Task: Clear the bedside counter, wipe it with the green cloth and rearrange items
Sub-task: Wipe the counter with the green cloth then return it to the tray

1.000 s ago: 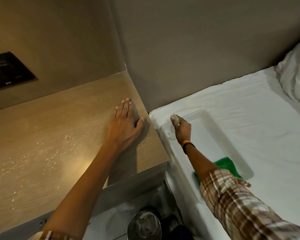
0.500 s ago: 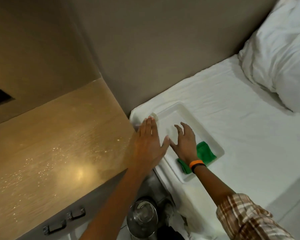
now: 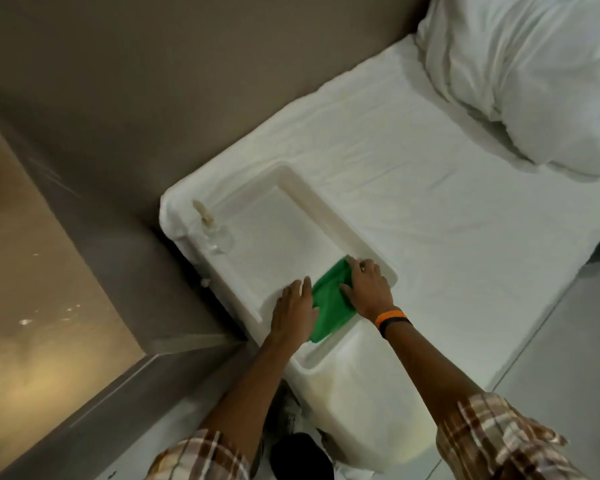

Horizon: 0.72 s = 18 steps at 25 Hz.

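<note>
A white tray (image 3: 329,216) lies on the bed corner nearest the counter. The green cloth (image 3: 329,299) sits in the tray's near end. My left hand (image 3: 293,311) rests on the cloth's left edge, and my right hand (image 3: 369,289), with an orange and black wristband, presses on its right side. Both hands touch the cloth with fingers curled over it. A small clear glass bottle with a pale stopper (image 3: 213,232) leans in the tray's far left corner. The wooden bedside counter (image 3: 35,306) lies at the left, with fine specks glinting on its surface.
White bed sheet (image 3: 447,220) spreads to the right, with a white pillow (image 3: 534,74) at the top right. A grey-brown wall (image 3: 187,81) runs behind the counter and bed. A dark object (image 3: 300,455) sits on the floor below, between my arms.
The view swung right, off the counter and over the bed. My left hand left the counter edge and came onto the cloth. My right hand moved back from the tray's middle onto the cloth.
</note>
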### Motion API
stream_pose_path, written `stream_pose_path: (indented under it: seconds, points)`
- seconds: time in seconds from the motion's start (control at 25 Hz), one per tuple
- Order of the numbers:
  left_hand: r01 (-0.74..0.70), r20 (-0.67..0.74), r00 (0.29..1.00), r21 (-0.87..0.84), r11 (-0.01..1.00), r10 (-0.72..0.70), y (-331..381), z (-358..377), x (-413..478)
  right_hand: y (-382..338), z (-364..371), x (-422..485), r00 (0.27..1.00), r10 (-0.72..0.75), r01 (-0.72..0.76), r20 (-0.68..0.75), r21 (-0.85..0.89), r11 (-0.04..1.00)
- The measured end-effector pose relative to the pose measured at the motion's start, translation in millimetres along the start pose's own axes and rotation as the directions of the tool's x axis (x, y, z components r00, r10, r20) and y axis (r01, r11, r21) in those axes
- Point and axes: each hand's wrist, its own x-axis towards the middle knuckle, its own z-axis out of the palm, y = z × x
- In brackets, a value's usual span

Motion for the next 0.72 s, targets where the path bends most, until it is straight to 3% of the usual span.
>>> stream_pose_path:
  seconds: [0.12, 0.24, 0.32, 0.4, 0.52, 0.6, 0.72]
  points:
    - [0.085, -0.027, 0.995, -0.225, 0.971, -0.093, -6, 26, 12, 6, 18, 15, 0.997, 0.064, -0.065, -0.046, -0.02, 0.998]
    - [0.198, 0.076, 0.98, -0.443, 0.874, -0.184, -4, 21, 19, 6, 10, 22, 0.996, 0.09, -0.09, 0.003, 0.042, 0.995]
    - [0.236, 0.141, 0.971, -0.477, 0.847, -0.191, 0, 0, 10, 0, -10, 13, 0.997, 0.066, -0.07, 0.027, 0.203, 0.977]
    - [0.221, 0.117, 0.975, -0.525, 0.822, -0.188, 4, -33, -4, -11, -43, -3, 0.999, 0.049, -0.043, -0.004, 0.418, 0.907]
    - [0.124, -0.033, 0.985, -0.547, 0.828, -0.169, 10, -105, -45, -42, -112, -44, 0.997, 0.042, 0.018, -0.067, 0.705, 0.709]
    - [-0.002, -0.204, 0.972, -0.494, 0.87, -0.113, 12, -160, -79, -72, -161, -77, 0.999, 0.025, 0.007, -0.021, 0.876, 0.483]
    - [-0.144, -0.374, 0.925, -0.498, 0.855, -0.062, 11, -240, -131, -121, -219, -120, 0.992, -0.103, 0.091, -0.067, 0.965, 0.245]
